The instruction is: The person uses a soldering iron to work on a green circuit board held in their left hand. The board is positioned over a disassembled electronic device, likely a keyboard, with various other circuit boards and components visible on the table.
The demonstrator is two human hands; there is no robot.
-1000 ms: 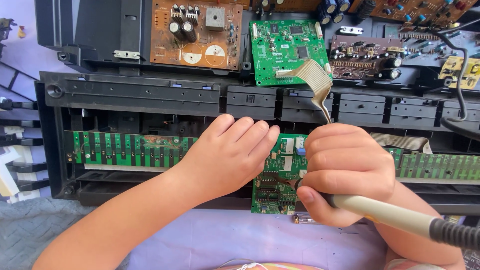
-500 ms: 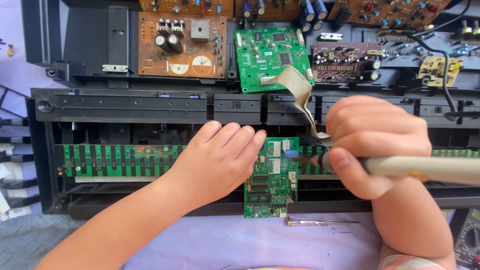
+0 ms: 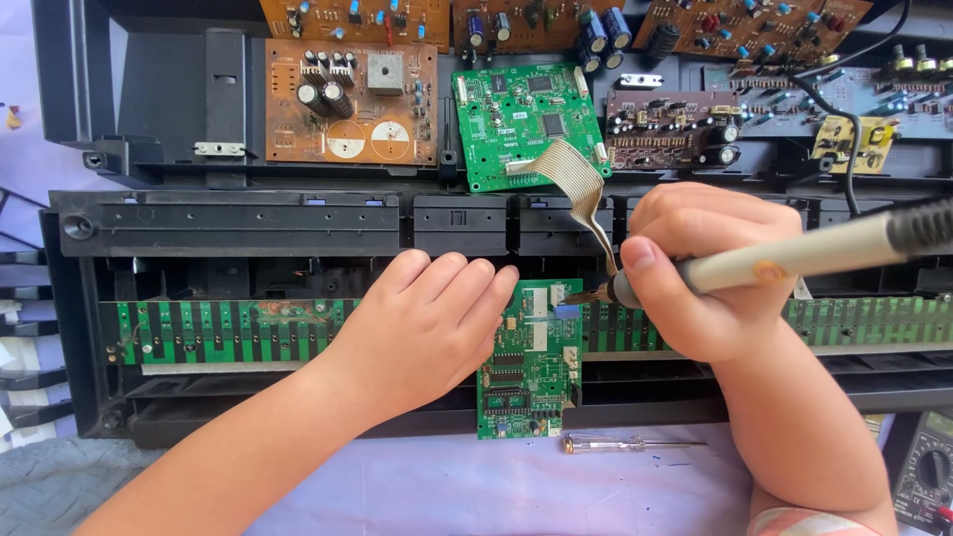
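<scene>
Just left of my right hand (image 3: pixel 710 273), gripping the soldering iron (image 3: pixel 784 258), its tip meets the small green board (image 3: pixel 531 362); my left hand (image 3: pixel 427 328) lies flat beside it.

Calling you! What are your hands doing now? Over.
Left hand flat beside small green board. Right hand gripping soldering iron, tip on board. Ribbon cable close.

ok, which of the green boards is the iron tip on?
The small green board at centre bottom, steadied by the left hand. The right hand holds the soldering iron at its top edge; other green boards are untouched.
</scene>
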